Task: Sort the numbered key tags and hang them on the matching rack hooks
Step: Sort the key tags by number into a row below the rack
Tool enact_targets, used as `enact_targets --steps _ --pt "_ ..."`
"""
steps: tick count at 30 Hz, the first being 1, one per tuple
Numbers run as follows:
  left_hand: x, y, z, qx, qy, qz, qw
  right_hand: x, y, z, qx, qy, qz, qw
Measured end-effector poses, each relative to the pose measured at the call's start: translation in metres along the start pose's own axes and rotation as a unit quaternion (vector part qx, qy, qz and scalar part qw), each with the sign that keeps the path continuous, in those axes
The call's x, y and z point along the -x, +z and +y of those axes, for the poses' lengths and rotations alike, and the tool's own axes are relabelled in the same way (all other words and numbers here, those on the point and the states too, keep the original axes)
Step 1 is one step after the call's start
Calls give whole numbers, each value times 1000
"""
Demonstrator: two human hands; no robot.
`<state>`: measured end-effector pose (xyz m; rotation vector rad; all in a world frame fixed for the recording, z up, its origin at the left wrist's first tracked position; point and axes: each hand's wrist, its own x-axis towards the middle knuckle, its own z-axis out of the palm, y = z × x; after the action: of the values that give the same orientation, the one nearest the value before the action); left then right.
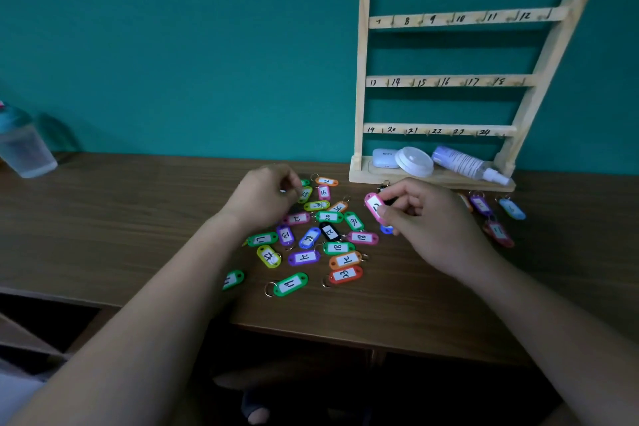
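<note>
Nearest, the loose key tags (304, 258) lie scattered label-up on the table (138, 218), presumably so that each number reads at a glance. Just beyond, the right hand (428, 221) pinches a pink tag (374, 207) between thumb and fingers, face tilted upward, probably for reading before hanging. The left hand (259, 199) curls at a yellow-green tag (305, 194); whether it grips cannot be told. To the right, a few separate tags (480, 204) lie apart, apparently already sorted. Farthest, the rack (432, 82) stands against the wall, its visible numbered hooks bare.
</note>
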<state>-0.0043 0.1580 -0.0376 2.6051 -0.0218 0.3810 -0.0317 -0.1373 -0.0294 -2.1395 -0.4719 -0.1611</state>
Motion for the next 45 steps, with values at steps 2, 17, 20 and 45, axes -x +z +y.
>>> enact_targets --steps 2,17,20,45 --pt "-8 1 -1 -6 -25 7 1000 -1 0 -1 -4 0 4 1000" --pt "-81 23 9 -50 -75 -67 994 -4 -1 10 1 -1 10 1000" --pt "-88 28 9 -80 -68 -116 988 -5 -3 13 -1 -2 14 1000" --pt "-76 7 47 102 -19 -71 992 -7 -11 23 4 11 29 1000"
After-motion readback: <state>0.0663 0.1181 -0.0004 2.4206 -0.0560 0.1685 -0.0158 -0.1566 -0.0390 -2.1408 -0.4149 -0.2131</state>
